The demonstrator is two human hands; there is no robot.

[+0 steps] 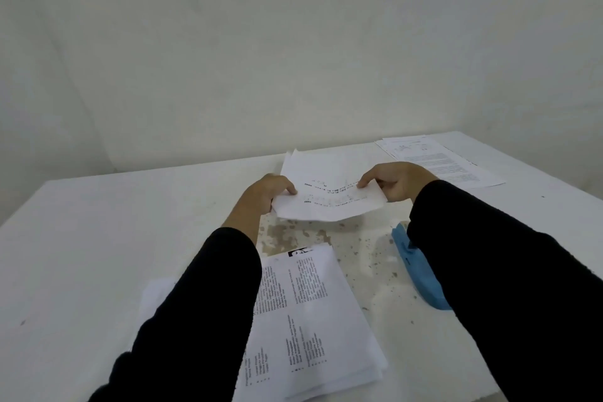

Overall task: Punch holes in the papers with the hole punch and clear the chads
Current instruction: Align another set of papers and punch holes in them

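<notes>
Both my hands hold one printed sheet [329, 199] above the middle of the table, bent into a shallow V. My left hand [266, 194] pinches its left edge and my right hand [396, 181] pinches its right edge. A blue hole punch [416, 274] lies on the table at the right, partly hidden under my right sleeve. A stack of printed papers [310, 320] lies near the front edge, its left part covered by my left forearm. Whether the held sheet has holes cannot be made out.
Another pile of printed sheets [437, 160] lies at the back right corner of the white table [98, 254]. The tabletop is worn and speckled in the middle [359, 254]. A plain pale wall stands right behind the table.
</notes>
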